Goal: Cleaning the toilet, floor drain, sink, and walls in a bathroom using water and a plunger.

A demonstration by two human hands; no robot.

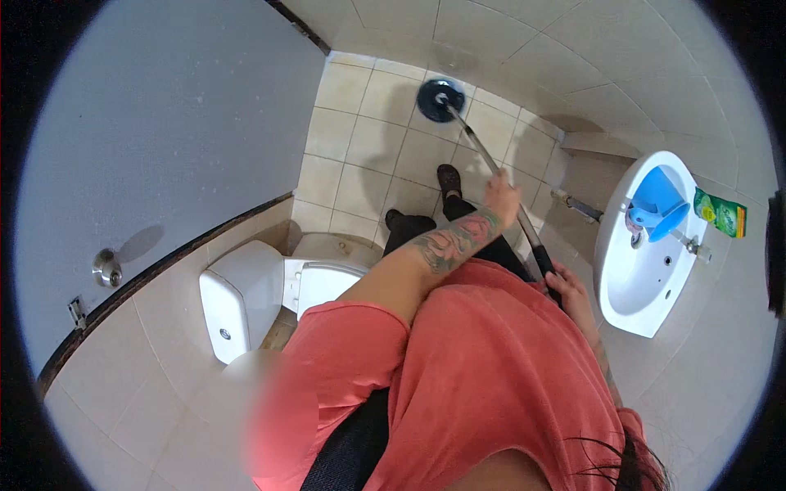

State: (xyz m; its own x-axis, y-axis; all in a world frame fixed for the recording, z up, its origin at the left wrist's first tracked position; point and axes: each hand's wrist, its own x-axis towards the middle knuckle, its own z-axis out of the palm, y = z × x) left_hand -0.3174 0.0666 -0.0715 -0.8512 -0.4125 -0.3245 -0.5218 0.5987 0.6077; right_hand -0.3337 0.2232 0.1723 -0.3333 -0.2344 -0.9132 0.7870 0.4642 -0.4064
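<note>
**Two-handed hold on a long-handled floor tool (481, 150), head end away from the hands**

Head view. Both hands close around the one shaft. The left hand (502, 199) wraps its middle stretch, farther from the body; the right hand (568, 289) encloses the black grip (544, 260) at the near end, close to the torso. From the hands, the tool's long axis runs obliquely forward and leftward, ending in a dark round head (429, 104) on the tiled floor (342, 147). The left hand is the nearer of the two to this head.

Edges and room. Ahead of the hands, the head lies close to the foot of the tiled wall (540, 61); whether its rim touches cannot be told. More floor extends to the left of the head, as far as the grey door (188, 123). A dark shoe (448, 178) stands to the left of the left hand, near the shaft. The white washbasin (606, 266) is just right of the right hand, limiting sideways room there; the toilet (237, 299) lies left of the left forearm.
</note>
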